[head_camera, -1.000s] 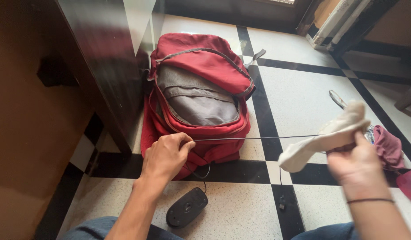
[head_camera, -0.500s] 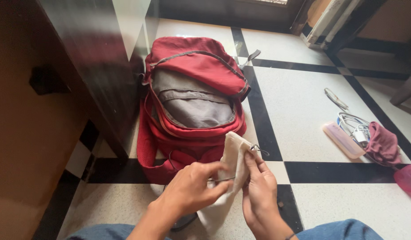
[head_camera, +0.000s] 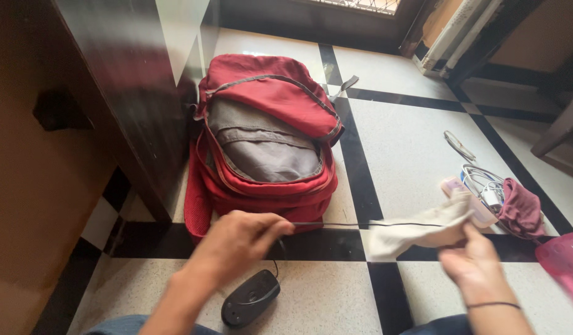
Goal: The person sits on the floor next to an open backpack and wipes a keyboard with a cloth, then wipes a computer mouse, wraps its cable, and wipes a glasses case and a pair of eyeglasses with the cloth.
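Red fabric backpack point(head_camera: 268, 142), soft pale cloth point(head_camera: 417, 229), glossy speckled tile floor point(head_camera: 410, 149).

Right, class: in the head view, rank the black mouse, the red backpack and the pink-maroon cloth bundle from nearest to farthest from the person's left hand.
1. Black mouse: on the floor just below the left hand.
2. Red backpack: just above the hand, standing against the dark cabinet; its lower edge is nearly as close as the mouse.
3. Pink-maroon cloth bundle: far across on the right, beside the white cables.
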